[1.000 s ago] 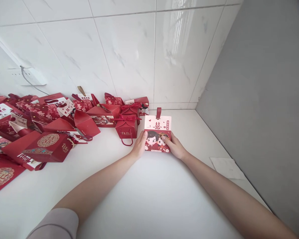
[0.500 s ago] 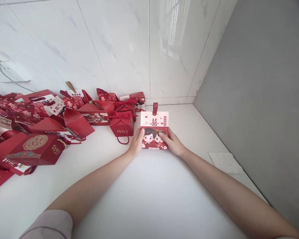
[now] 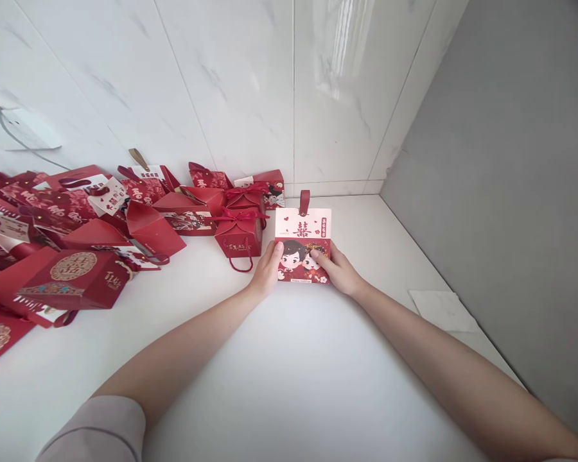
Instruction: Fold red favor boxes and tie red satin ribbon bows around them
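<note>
A red and white gift box [image 3: 302,224] with a cartoon couple on its front and a red strap loop on top is held upright between my two hands. My left hand [image 3: 268,269] grips its left edge, thumb on the front. On the opposite side my right hand [image 3: 341,269] grips the right edge, its thumb lying over the printed figure. The fingers behind the box are hidden. Just left of my left hand sits a red box with a ribbon bow [image 3: 239,236] and a cord handle.
Several red gift boxes [image 3: 84,276] crowd the left side of the white table [image 3: 289,372]. A white tiled wall [image 3: 250,96] runs along the back, a grey panel [image 3: 501,179] along the right. A flat white sheet [image 3: 442,310] lies near the right edge.
The whole view has shifted slightly, so everything appears a little higher and further right. Both hands keep the same hold on the gift box.
</note>
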Motion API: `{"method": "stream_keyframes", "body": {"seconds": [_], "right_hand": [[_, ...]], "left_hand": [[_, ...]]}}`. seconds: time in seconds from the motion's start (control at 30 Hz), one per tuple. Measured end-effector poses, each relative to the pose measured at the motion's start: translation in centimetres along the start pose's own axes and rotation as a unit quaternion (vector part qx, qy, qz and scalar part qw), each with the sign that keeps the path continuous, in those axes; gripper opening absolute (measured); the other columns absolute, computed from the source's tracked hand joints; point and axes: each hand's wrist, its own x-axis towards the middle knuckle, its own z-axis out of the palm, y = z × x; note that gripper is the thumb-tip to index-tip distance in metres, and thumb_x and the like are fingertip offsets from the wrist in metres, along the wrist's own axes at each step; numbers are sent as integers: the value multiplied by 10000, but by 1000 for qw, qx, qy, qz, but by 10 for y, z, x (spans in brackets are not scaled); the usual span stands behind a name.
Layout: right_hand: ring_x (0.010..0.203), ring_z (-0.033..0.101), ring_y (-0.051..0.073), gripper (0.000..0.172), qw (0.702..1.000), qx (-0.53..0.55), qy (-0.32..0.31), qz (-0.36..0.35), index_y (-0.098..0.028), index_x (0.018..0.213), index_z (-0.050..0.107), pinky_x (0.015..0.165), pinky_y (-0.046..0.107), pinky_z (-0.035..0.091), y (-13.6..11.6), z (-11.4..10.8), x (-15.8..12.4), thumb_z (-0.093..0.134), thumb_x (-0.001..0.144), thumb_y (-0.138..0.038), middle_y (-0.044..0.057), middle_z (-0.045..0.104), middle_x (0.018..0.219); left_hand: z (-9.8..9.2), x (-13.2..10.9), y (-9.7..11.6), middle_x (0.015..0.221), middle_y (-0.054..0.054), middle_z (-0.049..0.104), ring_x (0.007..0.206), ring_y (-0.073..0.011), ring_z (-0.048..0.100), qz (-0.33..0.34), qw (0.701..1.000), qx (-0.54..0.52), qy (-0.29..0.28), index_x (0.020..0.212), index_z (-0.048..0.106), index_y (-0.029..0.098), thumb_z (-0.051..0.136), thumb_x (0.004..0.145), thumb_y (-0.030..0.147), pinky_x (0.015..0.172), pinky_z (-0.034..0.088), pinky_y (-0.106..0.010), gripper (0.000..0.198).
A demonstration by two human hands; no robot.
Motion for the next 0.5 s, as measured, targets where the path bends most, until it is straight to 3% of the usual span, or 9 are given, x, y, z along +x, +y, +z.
{"method": "stream_keyframes", "body": {"seconds": [0.1, 0.17, 0.27, 0.33, 0.4, 0.5], "right_hand": [[1130, 622, 255, 527, 1000, -13, -10, -1, -263, 1293, 464, 988, 450, 494, 0, -1, -1, 535, 882, -585, 64, 627, 1283], [1206, 572, 255, 592, 998, -21, -31, -47, -258, 1377, 384, 1023, 450, 469, -1, -2, -3, 471, 905, -605, 86, 554, 1371], [1302, 478, 267, 829, 983, -49, -58, -169, -268, 1529, 53, 1013, 455, 471, -5, -1, -7, 409, 896, -668, 121, 380, 1504], [1300, 472, 285, 964, 969, -94, -65, -219, -280, 1530, -108, 952, 451, 511, -6, 1, -10, 474, 865, -666, 137, 300, 1541], [1303, 468, 303, 1030, 957, -154, -58, -237, -291, 1532, -104, 955, 455, 514, -7, 4, -12, 587, 833, -601, 135, 254, 1564], [1286, 490, 326, 1098, 939, -233, -40, -251, -303, 1537, -40, 994, 479, 496, -7, 7, -15, 705, 764, -533, 129, 289, 1551]], "left_hand": [[1, 0, 1, 1213, -80, 665, 1177, -274, 585, 3, 1000, -6, 11, 1214, 612, 209, 511, 878, 588, 1062, 417, -403, 517], [1, 1, 2, 1221, -84, 667, 1207, -278, 572, -13, 998, -49, 34, 1182, 637, 196, 526, 871, 586, 1086, 406, -402, 511], [0, 7, 3, 1302, -91, 625, 1242, -280, 555, -64, 980, -178, 68, 1232, 611, 185, 469, 892, 601, 1082, 426, -430, 555], [-1, 10, 4, 1341, -97, 598, 1249, -285, 552, -104, 966, -230, 52, 1262, 590, 176, 456, 904, 588, 1068, 441, -450, 563], [-3, 12, 5, 1318, -112, 613, 1239, -293, 559, -128, 967, -219, 15, 1237, 609, 158, 498, 892, 566, 1066, 441, -453, 547], [-4, 9, 6, 1285, -96, 636, 1210, -295, 580, -103, 985, -140, -8, 1259, 599, 201, 603, 848, 515, 1069, 430, -458, 518]]}}
